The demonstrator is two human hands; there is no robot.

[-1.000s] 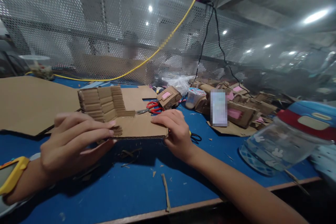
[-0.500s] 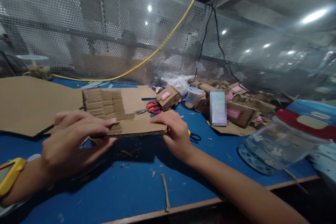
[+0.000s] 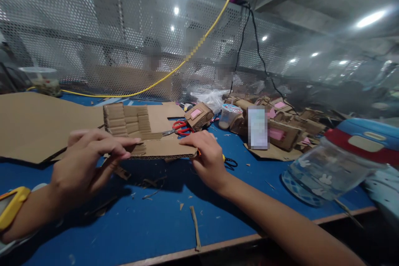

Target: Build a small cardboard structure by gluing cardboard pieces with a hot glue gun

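Observation:
A cardboard piece (image 3: 168, 148) with a creased, ridged flap (image 3: 127, 120) is held just above the blue table. My right hand (image 3: 207, 156) grips its right end, thumb below and fingers on top. At its left end my left hand (image 3: 90, 158) has its fingers on the ridged part, with the thumb drawn in under them. Behind the piece lie red-handled scissors (image 3: 179, 128), blades pointing left. A small cardboard block with a pink patch (image 3: 199, 115) stands beside them. Black-handled scissors (image 3: 231, 163) are partly hidden behind my right hand.
A large cardboard sheet (image 3: 40, 124) lies at the left. To the right are a phone (image 3: 258, 128), a cardboard pile (image 3: 288, 135), a small tub (image 3: 230, 116) and a big clear jug (image 3: 324, 172). Scraps lie near the front edge; a mesh screen (image 3: 102, 29) stands behind.
The thumb of my left hand has moved up and in toward its fingers. The ridged flap has shifted slightly right. My right hand keeps its hold.

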